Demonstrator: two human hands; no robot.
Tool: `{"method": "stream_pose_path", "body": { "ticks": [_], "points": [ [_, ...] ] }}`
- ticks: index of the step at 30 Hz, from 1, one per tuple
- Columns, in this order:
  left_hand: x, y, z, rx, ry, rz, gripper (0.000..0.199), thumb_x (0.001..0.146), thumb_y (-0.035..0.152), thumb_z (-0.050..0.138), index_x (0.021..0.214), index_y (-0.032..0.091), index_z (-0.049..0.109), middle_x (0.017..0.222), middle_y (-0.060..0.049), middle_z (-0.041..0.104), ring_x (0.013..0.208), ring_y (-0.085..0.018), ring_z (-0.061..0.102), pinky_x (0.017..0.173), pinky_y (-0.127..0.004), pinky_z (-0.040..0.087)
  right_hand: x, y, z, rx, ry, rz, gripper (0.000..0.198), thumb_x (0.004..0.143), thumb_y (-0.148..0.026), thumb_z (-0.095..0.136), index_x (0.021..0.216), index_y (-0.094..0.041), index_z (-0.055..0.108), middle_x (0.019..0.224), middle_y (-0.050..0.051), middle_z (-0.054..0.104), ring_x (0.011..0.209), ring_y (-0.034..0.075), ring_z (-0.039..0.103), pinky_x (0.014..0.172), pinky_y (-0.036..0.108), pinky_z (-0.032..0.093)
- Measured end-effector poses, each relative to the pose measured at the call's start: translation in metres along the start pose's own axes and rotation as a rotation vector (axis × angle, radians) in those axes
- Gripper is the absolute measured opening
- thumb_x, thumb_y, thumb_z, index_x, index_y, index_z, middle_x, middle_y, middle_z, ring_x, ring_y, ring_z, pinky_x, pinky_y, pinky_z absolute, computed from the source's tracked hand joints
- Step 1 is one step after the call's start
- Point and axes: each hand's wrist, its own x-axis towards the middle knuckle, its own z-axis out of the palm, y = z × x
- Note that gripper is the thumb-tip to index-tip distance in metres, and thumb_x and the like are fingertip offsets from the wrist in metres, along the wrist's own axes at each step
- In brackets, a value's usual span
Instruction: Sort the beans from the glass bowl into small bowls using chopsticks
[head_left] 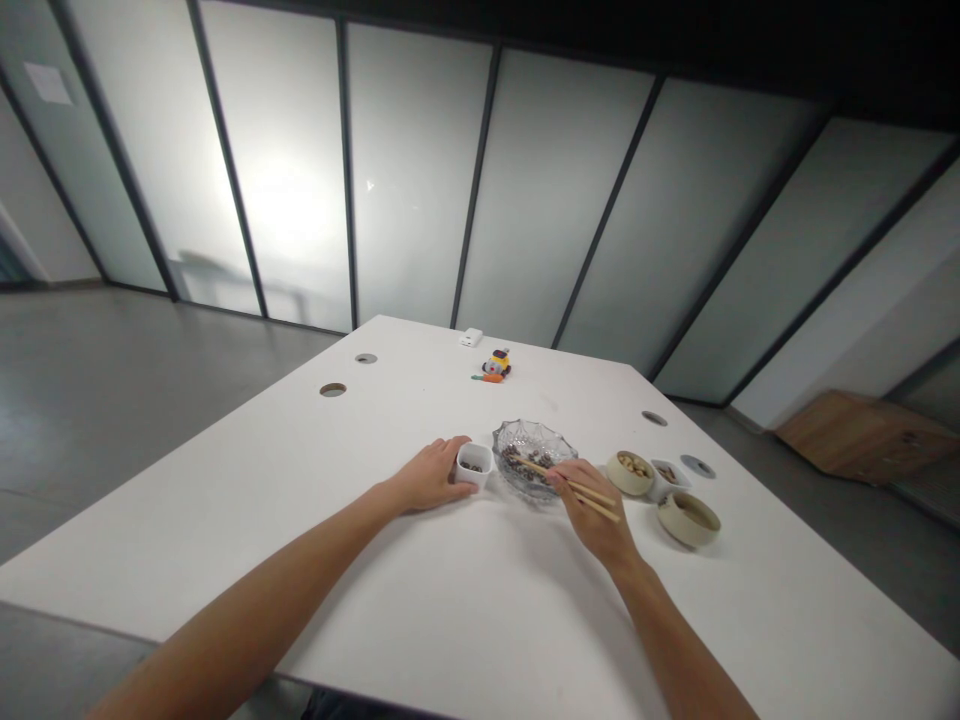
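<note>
My left hand [435, 474] is curled around the left side of a small white cup [484, 478], which stands on the table with a few dark bits inside. In my right hand [592, 508] is a pair of wooden chopsticks [600, 497], their tips reaching down into a clear glass bowl [568, 444] with a scalloped rim. Small dark and pale pieces [541, 462] lie in that bowl, too small to name. Whether the chopstick tips pinch a piece I cannot make out. The bowl sits just right of the white cup.
To the right stand a cream bowl [625, 484] of pale nut-like pieces, a white dish [667, 490] with brown pieces, and another cream bowl [682, 527]. Farther back are a toy vehicle [496, 364], an orange carrot-shaped item [492, 379] and a white box [471, 338]. Round holes [333, 390] pierce the tabletop.
</note>
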Motion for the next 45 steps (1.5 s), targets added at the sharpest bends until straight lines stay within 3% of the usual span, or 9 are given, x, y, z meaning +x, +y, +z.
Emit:
{"method": "stream_pose_path", "body": {
  "ticks": [10, 15, 21, 26, 32, 45],
  "points": [
    [0.000, 0.003, 0.000, -0.008, -0.002, -0.005, 0.075, 0.092, 0.052, 0.079, 0.158, 0.028, 0.053, 0.151, -0.016, 0.070, 0.141, -0.041, 0.065, 0.120, -0.056, 0.052, 0.002, -0.014, -0.006, -0.012, 0.180, 0.065, 0.045, 0.114, -0.058, 0.060, 0.092, -0.027, 0.083, 0.091, 0.008, 0.081, 0.085, 0.027, 0.076, 0.078, 0.041, 0.063],
    [0.000, 0.004, -0.001, 0.003, -0.003, -0.005, 0.073, 0.092, 0.050, 0.078, 0.157, 0.026, 0.054, 0.149, -0.017, 0.070, 0.140, -0.041, 0.065, 0.120, -0.055, 0.052, 0.002, -0.023, -0.001, 0.079, 0.104, 0.040, 0.041, 0.112, -0.059, 0.065, 0.093, -0.028, 0.084, 0.093, 0.009, 0.082, 0.088, 0.028, 0.077, 0.081, 0.042, 0.065],
    [-0.001, 0.002, -0.001, -0.003, -0.010, -0.012, 0.076, 0.092, 0.050, 0.079, 0.160, 0.025, 0.052, 0.150, -0.017, 0.070, 0.140, -0.041, 0.065, 0.121, -0.056, 0.051, 0.003, -0.008, -0.007, -0.016, 0.182, 0.042, 0.047, 0.112, -0.063, 0.062, 0.090, -0.026, 0.081, 0.086, 0.008, 0.080, 0.080, 0.026, 0.075, 0.073, 0.038, 0.062],
    [-0.001, 0.003, -0.002, 0.004, -0.012, -0.014, 0.073, 0.092, 0.050, 0.079, 0.157, 0.025, 0.055, 0.148, -0.017, 0.071, 0.139, -0.042, 0.066, 0.120, -0.056, 0.052, 0.003, 0.004, -0.008, -0.055, 0.086, 0.042, 0.056, 0.112, -0.068, 0.058, 0.081, -0.026, 0.078, 0.078, 0.006, 0.075, 0.073, 0.024, 0.071, 0.069, 0.037, 0.060],
    [0.002, 0.001, 0.000, 0.005, -0.009, -0.015, 0.078, 0.091, 0.050, 0.079, 0.160, 0.024, 0.052, 0.153, -0.018, 0.069, 0.142, -0.043, 0.065, 0.120, -0.057, 0.051, 0.000, 0.005, -0.001, -0.020, 0.050, 0.053, 0.051, 0.113, -0.063, 0.061, 0.087, -0.024, 0.081, 0.084, 0.007, 0.078, 0.078, 0.025, 0.073, 0.073, 0.037, 0.061],
    [0.000, 0.001, 0.000, 0.010, 0.002, -0.007, 0.076, 0.092, 0.051, 0.079, 0.159, 0.026, 0.053, 0.150, -0.017, 0.071, 0.139, -0.042, 0.066, 0.120, -0.057, 0.052, -0.003, 0.010, 0.000, -0.031, 0.121, 0.018, 0.044, 0.114, -0.056, 0.063, 0.090, -0.025, 0.082, 0.087, 0.007, 0.078, 0.082, 0.024, 0.073, 0.077, 0.037, 0.061]
  ]
}}
